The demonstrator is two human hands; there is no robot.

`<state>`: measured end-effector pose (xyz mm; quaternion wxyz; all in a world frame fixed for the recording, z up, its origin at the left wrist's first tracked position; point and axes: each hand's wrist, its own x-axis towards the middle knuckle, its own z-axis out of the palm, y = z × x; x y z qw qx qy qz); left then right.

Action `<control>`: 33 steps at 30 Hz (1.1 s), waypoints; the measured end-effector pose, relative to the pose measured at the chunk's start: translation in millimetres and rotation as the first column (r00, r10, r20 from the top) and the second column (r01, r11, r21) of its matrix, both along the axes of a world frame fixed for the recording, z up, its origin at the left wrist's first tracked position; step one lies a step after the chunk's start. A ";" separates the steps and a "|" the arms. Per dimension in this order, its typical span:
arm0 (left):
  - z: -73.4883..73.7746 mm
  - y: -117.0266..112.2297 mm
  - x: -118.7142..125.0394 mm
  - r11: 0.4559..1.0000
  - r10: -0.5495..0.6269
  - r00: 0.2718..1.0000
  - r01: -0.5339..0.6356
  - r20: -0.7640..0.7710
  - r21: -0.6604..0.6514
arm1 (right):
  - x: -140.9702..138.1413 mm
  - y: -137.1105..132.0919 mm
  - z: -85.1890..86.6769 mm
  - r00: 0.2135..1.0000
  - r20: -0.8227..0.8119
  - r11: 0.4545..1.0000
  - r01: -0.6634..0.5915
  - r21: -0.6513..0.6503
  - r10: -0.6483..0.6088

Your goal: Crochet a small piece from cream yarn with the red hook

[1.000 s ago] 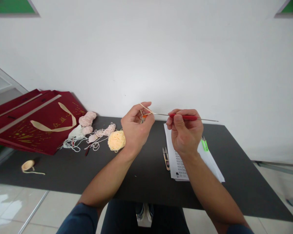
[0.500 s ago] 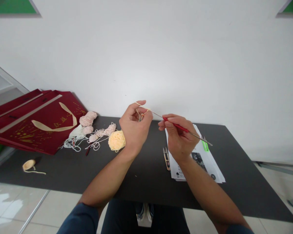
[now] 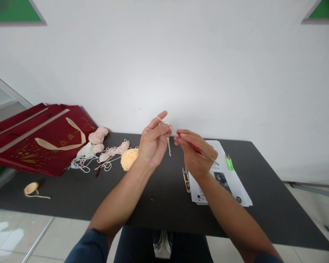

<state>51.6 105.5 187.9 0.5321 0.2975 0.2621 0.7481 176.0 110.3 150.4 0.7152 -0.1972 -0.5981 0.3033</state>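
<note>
left hand (image 3: 153, 142) raised over the black table (image 3: 153, 197), thumb and fingers pinched on a cream yarn strand (image 3: 169, 145), index finger stretched out with the strand across it, loose tail hanging down. right hand (image 3: 196, 153) just beside it, fingers clamped on the red grip of a crochet hook (image 3: 194, 147), metal tip angled up-left into the yarn at the left fingertips. cream yarn ball (image 3: 128, 159) on the table by the left wrist, pink yarn (image 3: 98, 135) and red bag (image 3: 44, 140) further left. thread snips (image 3: 185, 179) beside a paper stack (image 3: 230, 180) near the right wrist
</note>
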 end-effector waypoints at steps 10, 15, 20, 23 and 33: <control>-6.7 3.0 -10.4 0.998 0.054 0.970 -0.061 -0.236 -0.023 | 14.7 18.8 19.5 0.984 -0.068 0.974 -0.175 -0.145 0.166; -14.8 7.5 -6.6 0.978 0.175 0.905 -0.206 -0.387 -0.041 | 20.4 6.1 20.8 0.980 0.188 0.997 0.067 -0.028 -0.060; -20.5 8.5 -4.7 0.943 0.331 0.787 -0.293 -0.521 0.157 | 21.3 -4.1 26.6 0.972 0.188 0.984 0.158 -0.078 -0.142; -21.3 9.7 -11.9 0.966 0.248 0.810 -0.163 -0.531 0.201 | 26.2 2.6 33.0 0.998 0.066 0.966 0.039 -0.255 -0.023; -18.8 10.1 -22.6 0.964 -0.174 0.924 0.230 -0.339 0.132 | 33.8 14.9 43.3 0.945 -0.168 0.880 -0.323 -0.348 0.280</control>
